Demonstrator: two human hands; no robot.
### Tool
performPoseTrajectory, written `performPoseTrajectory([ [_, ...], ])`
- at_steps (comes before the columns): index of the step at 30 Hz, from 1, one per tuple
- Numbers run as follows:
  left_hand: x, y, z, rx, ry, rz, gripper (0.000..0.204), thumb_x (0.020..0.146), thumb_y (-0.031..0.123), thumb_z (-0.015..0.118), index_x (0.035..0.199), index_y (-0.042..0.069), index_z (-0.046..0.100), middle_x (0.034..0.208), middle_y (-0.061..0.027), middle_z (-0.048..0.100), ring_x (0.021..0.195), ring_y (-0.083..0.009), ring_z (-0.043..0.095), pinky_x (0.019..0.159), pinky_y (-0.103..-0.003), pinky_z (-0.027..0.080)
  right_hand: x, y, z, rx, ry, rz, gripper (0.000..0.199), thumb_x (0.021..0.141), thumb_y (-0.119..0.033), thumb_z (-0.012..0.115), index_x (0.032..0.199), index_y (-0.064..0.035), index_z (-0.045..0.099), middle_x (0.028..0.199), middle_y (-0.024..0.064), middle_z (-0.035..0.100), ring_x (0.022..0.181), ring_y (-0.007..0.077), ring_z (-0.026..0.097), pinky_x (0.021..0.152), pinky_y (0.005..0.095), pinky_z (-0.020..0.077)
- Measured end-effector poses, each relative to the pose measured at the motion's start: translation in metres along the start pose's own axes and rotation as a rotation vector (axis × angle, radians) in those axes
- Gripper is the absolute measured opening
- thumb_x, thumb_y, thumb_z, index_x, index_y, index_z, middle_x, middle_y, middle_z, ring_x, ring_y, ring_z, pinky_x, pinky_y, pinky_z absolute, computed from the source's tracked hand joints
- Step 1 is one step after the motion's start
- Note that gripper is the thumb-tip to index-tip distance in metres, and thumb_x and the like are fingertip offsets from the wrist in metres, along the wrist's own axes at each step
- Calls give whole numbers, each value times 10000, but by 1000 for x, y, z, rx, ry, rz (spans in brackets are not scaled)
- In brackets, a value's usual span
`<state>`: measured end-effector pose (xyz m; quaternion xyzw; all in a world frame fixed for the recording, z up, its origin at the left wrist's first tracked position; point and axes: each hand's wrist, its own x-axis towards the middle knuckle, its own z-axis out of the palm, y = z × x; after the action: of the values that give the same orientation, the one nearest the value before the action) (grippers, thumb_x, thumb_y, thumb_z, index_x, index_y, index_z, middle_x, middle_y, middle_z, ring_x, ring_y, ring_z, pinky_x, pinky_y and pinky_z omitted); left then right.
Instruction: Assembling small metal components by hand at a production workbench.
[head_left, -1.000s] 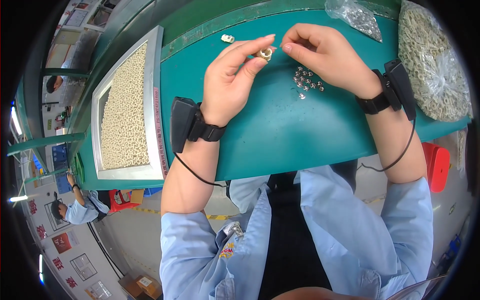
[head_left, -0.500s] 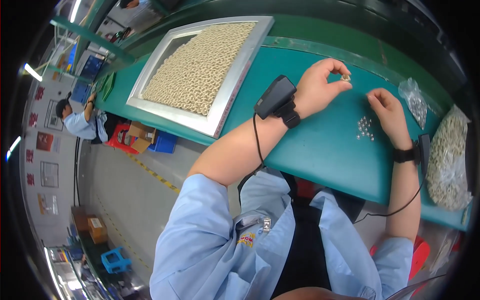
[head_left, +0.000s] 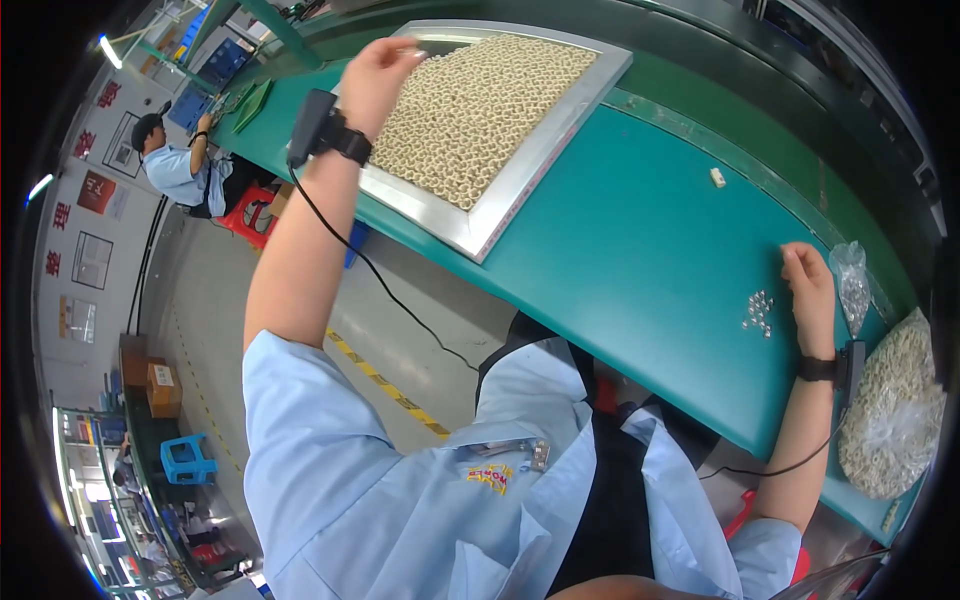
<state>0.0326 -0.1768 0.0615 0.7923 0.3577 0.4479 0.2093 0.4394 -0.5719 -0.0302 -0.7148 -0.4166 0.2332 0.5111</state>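
My left hand [head_left: 380,80] is raised over the far left corner of a silver-framed tray [head_left: 480,243], thumb and fingers pinched together. A small pale thing shows at its fingertips, too blurred to name. The tray is mostly covered with small cream ring-like parts [head_left: 490,110], packed close. On the green table, my right hand [head_left: 812,295] has thumb and forefinger pressed together; whatever they hold is hidden. Just left of it lies a loose cluster of small shiny silver pieces [head_left: 758,313]. A single small cream part [head_left: 717,177] rests farther back.
At the right stand a small clear bag [head_left: 852,285] and a large clear bag of cream parts [head_left: 890,420]. A green ledge [head_left: 690,120] runs along the table's back. Far left, another person [head_left: 175,165] sits at the same bench. A cable hangs from my left wrist device [head_left: 316,128].
My left hand has swung left from mid-table to the tray. A cream part now shows on the table where that hand was. My right hand stays beside the silver pieces; the view has shifted.
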Motion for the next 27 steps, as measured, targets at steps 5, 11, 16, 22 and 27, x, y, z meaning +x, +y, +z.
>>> performPoseTrajectory([
  [5,29,-110,-86,431,75,-168,322,794,264,717,1064,91,681,932,-80,695,849,-182,653,770,-308,510,4,8,-2,9,96,42,171,946,-242,574,956,-74,602,747,-78,478,676,10,403,587,164,295],
  [11,32,-175,-108,850,-61,-264,323,802,267,680,1085,112,680,1014,-108,691,946,-270,656,833,-374,514,8,21,-1,-7,113,-29,152,954,-209,563,961,-61,601,767,-71,491,677,18,410,603,162,320],
  [16,31,-188,-110,919,-132,-403,316,797,276,685,1079,132,689,1013,-112,690,935,-282,654,834,-383,512,9,26,-2,-47,123,-42,144,962,-183,548,963,-48,598,783,-64,497,684,23,411,623,163,337],
  [22,21,-187,-118,962,-249,-508,295,806,312,672,1053,155,709,999,-114,694,916,-289,657,822,-392,514,9,26,-4,-72,128,-43,159,967,-192,541,963,-42,595,784,-66,496,686,21,409,620,164,335],
  [27,16,-189,-118,1006,-301,-437,287,839,336,628,1044,155,716,995,-118,693,906,-293,658,814,-397,514,7,24,-2,-67,144,-32,165,969,-196,538,966,-41,595,783,-68,491,681,20,401,611,167,326],
])
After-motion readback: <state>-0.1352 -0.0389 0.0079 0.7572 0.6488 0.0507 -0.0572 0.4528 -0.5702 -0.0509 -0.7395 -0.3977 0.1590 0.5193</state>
